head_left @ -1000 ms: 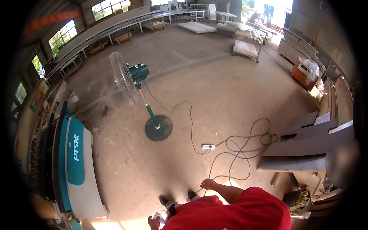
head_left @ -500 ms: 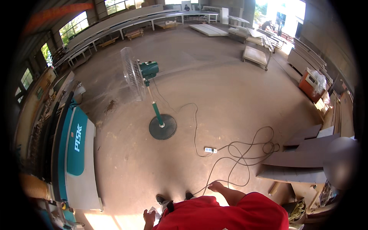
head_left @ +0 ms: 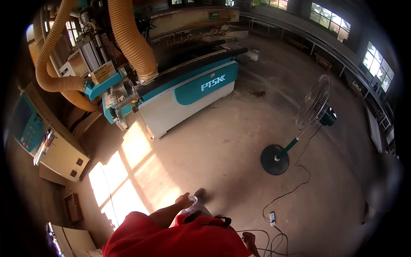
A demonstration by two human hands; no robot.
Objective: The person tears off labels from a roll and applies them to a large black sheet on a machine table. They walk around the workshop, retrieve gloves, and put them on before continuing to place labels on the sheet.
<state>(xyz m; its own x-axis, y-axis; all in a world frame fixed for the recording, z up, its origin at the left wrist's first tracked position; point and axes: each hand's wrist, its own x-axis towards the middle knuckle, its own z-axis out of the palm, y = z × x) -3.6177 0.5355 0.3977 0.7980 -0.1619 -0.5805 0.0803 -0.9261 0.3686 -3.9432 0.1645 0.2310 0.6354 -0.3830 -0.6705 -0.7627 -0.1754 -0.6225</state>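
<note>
My left hand [head_left: 184, 200] is closed around a small whitish, see-through thing [head_left: 192, 200], perhaps a plastic cup; its exact kind is hard to make out. It is held low in front of my red shirt, above one dark shoe [head_left: 199, 193]. My right hand [head_left: 248, 240] hangs by my right side, dim and small, near the black cable [head_left: 269, 240] on the floor. Nothing is visible in it, and its fingers do not show clearly.
Ahead stands a large white-and-teal machine [head_left: 171, 111] with ribbed hoses [head_left: 130, 38]. A control cabinet [head_left: 60, 145] is at the left. On the right are a standing fan [head_left: 314, 105] with a round base [head_left: 274, 159] and a power strip [head_left: 272, 217]. Sunlight patches the floor.
My view has turned left: the machine now fills the front, and the fan and power strip appear farther right. My left arm has swung forward; my right hand has dropped back beside me.
</note>
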